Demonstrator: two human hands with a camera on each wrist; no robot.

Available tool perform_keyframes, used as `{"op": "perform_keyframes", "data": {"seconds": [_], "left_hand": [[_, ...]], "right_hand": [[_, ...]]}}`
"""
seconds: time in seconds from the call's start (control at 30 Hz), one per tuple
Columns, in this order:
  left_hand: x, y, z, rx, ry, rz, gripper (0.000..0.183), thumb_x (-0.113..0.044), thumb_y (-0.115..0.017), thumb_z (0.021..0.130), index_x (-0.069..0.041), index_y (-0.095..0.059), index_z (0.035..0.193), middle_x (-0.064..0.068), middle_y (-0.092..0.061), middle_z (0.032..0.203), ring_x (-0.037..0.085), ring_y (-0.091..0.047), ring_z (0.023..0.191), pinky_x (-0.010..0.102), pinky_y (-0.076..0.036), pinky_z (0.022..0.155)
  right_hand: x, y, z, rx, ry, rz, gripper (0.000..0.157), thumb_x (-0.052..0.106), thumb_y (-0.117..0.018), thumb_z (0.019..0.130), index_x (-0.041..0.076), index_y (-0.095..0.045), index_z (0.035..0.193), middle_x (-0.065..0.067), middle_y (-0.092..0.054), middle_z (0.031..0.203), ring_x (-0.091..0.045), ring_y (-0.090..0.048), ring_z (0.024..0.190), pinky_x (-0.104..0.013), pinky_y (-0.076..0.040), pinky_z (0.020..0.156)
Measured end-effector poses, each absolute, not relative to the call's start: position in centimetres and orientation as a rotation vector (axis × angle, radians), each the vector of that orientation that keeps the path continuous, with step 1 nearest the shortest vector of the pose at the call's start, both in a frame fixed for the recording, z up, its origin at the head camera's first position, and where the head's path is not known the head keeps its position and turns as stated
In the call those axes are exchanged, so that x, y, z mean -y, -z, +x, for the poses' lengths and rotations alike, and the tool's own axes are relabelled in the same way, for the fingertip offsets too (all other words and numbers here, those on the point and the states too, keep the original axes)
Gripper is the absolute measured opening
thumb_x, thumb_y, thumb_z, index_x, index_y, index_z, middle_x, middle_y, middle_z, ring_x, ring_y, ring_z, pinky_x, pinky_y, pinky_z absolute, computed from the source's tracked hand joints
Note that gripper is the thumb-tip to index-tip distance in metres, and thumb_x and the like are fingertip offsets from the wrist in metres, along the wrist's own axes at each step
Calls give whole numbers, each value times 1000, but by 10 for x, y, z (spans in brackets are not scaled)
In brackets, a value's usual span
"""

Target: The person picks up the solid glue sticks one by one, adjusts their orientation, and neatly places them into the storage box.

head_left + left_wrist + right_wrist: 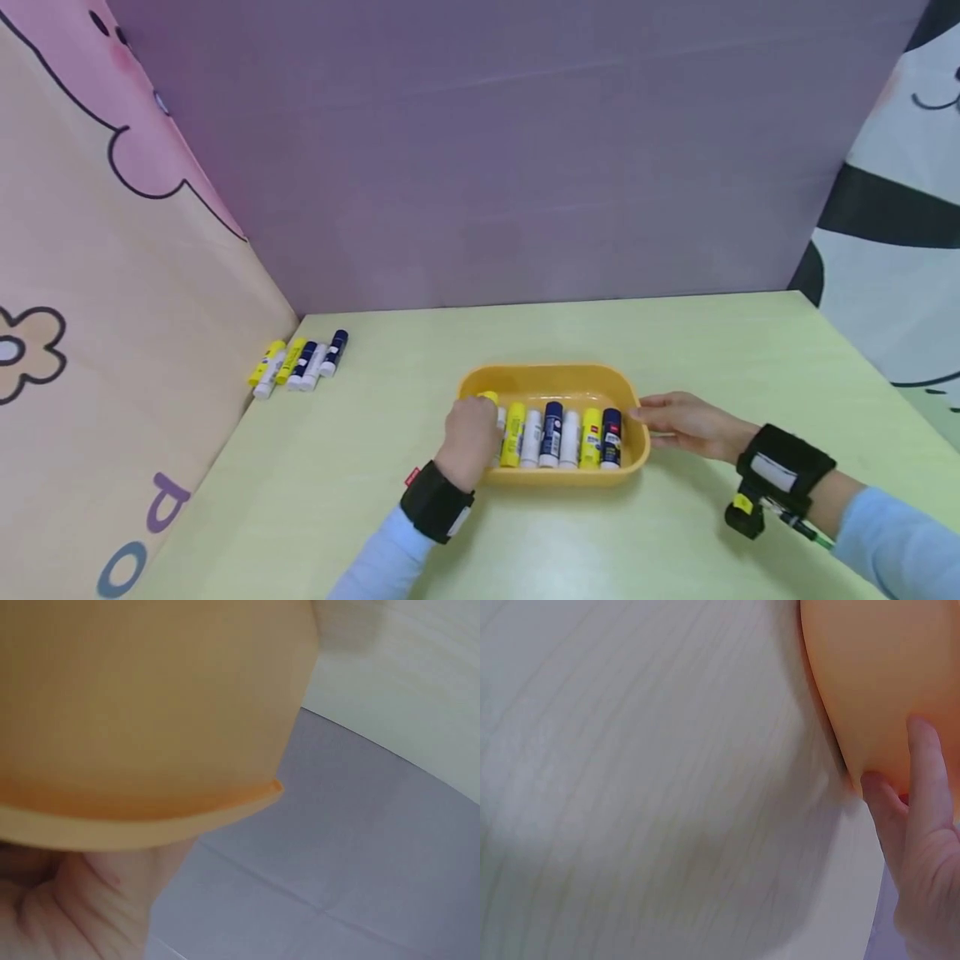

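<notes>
An orange-yellow plastic tray point(555, 375) holds a row of several upright-lying glue sticks, among them a yellow glue stick point(512, 435), a white one point(531, 439) and a navy one point(551, 435). Over the tray's left end, my left hand point(471, 437) has curled fingers around a yellow glue stick point(488, 397), of which only the end shows past the knuckles. The left wrist view shows part of that hand point(112, 900) below the tray's rim. At the right end, my right hand point(693, 427) touches the tray's outer wall with extended fingertips.
On the table's far left corner lies a group of glue sticks, including a yellow one point(291, 361), a white one point(314, 367) and a navy one point(334, 352). A purple panel point(525, 167) rises at the back edge; printed sheets flank the table point(360, 467).
</notes>
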State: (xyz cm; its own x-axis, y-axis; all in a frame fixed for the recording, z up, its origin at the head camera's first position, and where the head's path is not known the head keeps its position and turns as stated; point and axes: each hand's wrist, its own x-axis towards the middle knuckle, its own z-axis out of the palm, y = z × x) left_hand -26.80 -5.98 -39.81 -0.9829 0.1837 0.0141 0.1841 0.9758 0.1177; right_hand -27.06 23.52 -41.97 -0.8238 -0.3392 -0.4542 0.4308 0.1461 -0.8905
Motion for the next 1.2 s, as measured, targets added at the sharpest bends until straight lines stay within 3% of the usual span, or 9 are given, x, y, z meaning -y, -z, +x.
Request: {"op": "perform_keyframes", "data": {"seconds": [0.43, 0.77, 1.2], "left_hand": [[57, 396, -264, 3041, 63, -329, 21, -18, -63, 83, -5, -60, 67, 3, -48, 61, 14, -47, 55, 25, -43, 44], [60, 399, -261, 3116, 192, -268, 20, -18, -64, 84, -3, -60, 73, 4, -46, 64, 15, -43, 56, 22, -39, 45], [56, 401, -254, 3128, 144, -227, 31, -28, -68, 82, 2, -64, 85, 8, -47, 76, 17, -43, 66, 24, -43, 53]], "right_hand": [[-238, 417, -273, -1828, 1754, 4, 71, 24, -57, 90, -13, -20, 138, -21, -51, 128, -17, -61, 102, -33, -48, 89], [-236, 419, -271, -1842, 1748, 18, 71, 25, -57, 90, -13, -20, 138, -24, -46, 132, -18, -60, 104, -34, -48, 91], [-236, 421, -271, -1851, 1739, 25, 72, 26, -57, 90, -12, -20, 139, -25, -44, 133, -17, -60, 104, -34, -48, 90]]}}
